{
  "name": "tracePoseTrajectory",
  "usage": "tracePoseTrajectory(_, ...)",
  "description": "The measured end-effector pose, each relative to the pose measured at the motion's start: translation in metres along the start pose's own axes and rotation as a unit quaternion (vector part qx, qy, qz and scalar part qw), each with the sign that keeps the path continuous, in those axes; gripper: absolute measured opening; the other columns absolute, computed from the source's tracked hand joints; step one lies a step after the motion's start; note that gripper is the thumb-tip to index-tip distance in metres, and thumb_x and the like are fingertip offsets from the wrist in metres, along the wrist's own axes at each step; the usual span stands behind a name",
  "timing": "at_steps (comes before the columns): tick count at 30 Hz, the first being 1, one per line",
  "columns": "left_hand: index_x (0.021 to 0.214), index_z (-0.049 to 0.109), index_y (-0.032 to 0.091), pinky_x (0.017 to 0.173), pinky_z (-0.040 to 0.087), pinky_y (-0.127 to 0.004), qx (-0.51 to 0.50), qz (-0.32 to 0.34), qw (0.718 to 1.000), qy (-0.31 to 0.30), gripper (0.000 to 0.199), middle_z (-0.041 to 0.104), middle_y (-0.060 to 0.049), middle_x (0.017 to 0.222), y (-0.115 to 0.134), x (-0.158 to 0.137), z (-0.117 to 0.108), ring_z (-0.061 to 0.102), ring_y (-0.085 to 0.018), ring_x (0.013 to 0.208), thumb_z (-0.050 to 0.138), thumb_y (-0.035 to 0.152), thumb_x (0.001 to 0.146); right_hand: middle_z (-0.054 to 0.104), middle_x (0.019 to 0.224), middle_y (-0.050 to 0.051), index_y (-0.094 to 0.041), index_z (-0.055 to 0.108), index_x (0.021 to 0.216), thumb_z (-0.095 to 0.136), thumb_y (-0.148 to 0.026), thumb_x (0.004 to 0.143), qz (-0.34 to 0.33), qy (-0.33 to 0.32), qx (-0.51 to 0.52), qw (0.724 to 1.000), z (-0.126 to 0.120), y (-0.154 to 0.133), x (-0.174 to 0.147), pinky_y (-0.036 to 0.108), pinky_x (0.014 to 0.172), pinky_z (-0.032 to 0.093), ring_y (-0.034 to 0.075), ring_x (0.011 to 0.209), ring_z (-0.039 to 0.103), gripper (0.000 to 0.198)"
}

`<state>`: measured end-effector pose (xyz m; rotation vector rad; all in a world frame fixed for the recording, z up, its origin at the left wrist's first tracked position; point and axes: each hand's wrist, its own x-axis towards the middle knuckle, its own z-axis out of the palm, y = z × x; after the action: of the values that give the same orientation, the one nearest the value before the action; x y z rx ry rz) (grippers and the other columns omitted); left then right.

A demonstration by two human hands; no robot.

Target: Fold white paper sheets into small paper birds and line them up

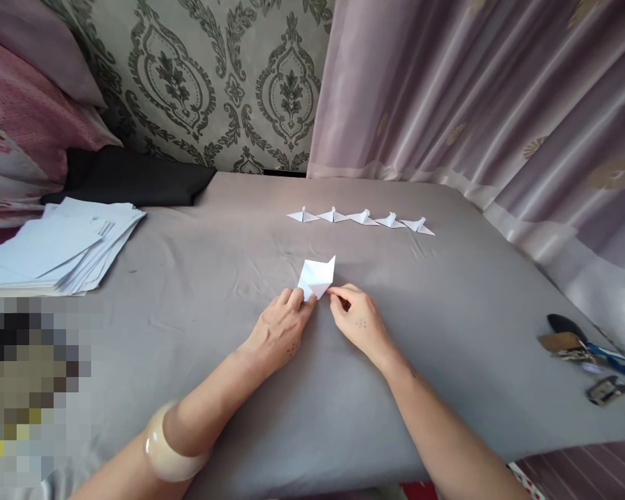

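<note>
A partly folded piece of white paper [317,275] lies on the grey cloth-covered table in front of me, one pointed flap standing up at its right. My left hand [281,321] presses on its lower left edge, fingers bent together over the paper. At the lower right edge, my right hand [358,316] pinches the paper between thumb and forefinger. Beyond the hands, several small white folded-paper birds [365,217] stand side by side in a row.
On the left, a stack of white paper sheets [57,243] lies before a folded black cloth [140,177]. Keys [573,354], blue-handled scissors [617,360] and a small metal object [607,391] sit at the right. A curtain [421,90] borders the table's right side.
</note>
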<state>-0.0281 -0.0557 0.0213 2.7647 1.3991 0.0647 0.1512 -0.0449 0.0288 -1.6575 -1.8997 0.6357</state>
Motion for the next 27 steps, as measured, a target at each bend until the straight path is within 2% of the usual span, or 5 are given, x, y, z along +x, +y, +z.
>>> tracePoseTrajectory(6,0.137,0.044,0.017,0.082,0.048,-0.034,-0.007,0.004,1.000,0.002,0.056,0.053,-0.011,0.105,-0.002,-0.003,-0.001,0.048,-0.022,0.087,0.037,0.002,0.083,0.067,0.097,0.005,-0.019,0.068,0.109,0.045,-0.018,0.090,-0.032,-0.011,-0.010,0.999,0.003,-0.003,-0.005,0.024,0.077,0.047,0.014,0.083,0.063,0.030)
tracePoseTrajectory(13,0.141,0.039,0.018,0.085,0.049,-0.036,-0.019,0.001,1.000,-0.011,0.060,0.052,-0.012,0.112,-0.001,-0.008,-0.002,0.050,-0.024,0.095,0.036,0.002,0.083,0.064,0.099,0.006,-0.018,0.064,0.119,0.044,-0.015,0.091,-0.062,-0.039,-0.062,0.995,0.004,-0.002,-0.010,0.026,0.080,0.047,0.015,0.085,0.061,0.035)
tracePoseTrajectory(17,0.140,0.040,0.020,0.086,0.050,-0.034,-0.045,0.008,0.998,-0.047,0.062,0.054,-0.012,0.118,0.002,-0.014,-0.016,0.051,-0.024,0.105,0.041,0.003,0.080,0.062,0.101,0.007,-0.019,0.063,0.121,0.043,-0.012,0.091,-0.095,-0.042,-0.114,0.988,0.004,-0.004,-0.014,0.030,0.085,0.046,0.017,0.092,0.060,0.036)
tracePoseTrajectory(20,0.136,0.043,0.019,0.093,0.049,-0.032,-0.077,0.017,0.994,-0.079,0.062,0.051,-0.011,0.133,0.002,-0.018,-0.034,0.047,-0.023,0.118,0.040,0.000,0.077,0.061,0.100,0.008,-0.018,0.061,0.125,0.041,-0.012,0.093,-0.115,-0.042,-0.171,0.978,0.004,-0.007,-0.017,0.031,0.081,0.045,0.019,0.090,0.058,0.038)
tracePoseTrajectory(27,0.129,0.049,0.019,0.094,0.049,-0.037,-0.104,0.027,0.991,-0.082,0.055,0.054,-0.010,0.136,-0.002,-0.022,-0.050,0.051,-0.025,0.117,0.040,0.000,0.078,0.059,0.099,0.011,-0.012,0.057,0.127,0.038,-0.023,0.097,-0.144,-0.044,-0.246,0.957,0.003,-0.021,-0.025,0.037,0.078,0.041,0.023,0.088,0.054,0.037)
